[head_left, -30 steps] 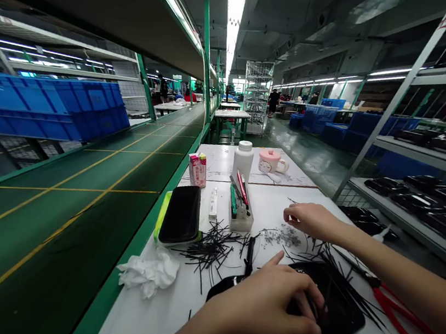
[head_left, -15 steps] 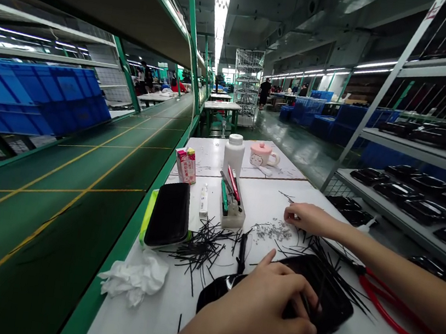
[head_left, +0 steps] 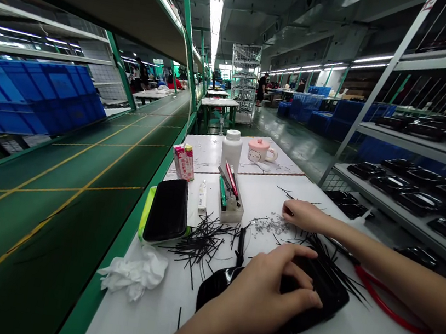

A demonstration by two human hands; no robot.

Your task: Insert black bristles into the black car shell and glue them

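A glossy black plastic shell [head_left: 328, 287], shaped like a shallow tray, lies on the white table in front of me. My left hand [head_left: 272, 287] is over it, thumb and fingers bent and spread apart; whether the fingertips touch the shell is hard to tell. Farther out, my right hand [head_left: 298, 213] is at the right edge of a scatter of tiny silvery pieces [head_left: 271, 224]. Its fingers are pressed together, and whatever they pinch is too small to name. Thin black strips [head_left: 331, 268] lie under my right forearm, beside red-handled pliers or cutters [head_left: 386, 306], partly covered by that arm.
Another heap of black strips [head_left: 206, 239] lies left of centre, near a phone-like black slab [head_left: 167, 210] and crumpled tissue [head_left: 135, 273]. Behind stand a tool holder [head_left: 231, 212], white bottle [head_left: 231, 149] and pink mug [head_left: 258, 151]. A green conveyor [head_left: 87, 214] runs left; a rack [head_left: 401, 138] stands right.
My left hand's fingers have lifted and spread, with the index finger now stretched forward over the shell. My right hand stays by the silvery pieces. The whole view has shifted slightly.
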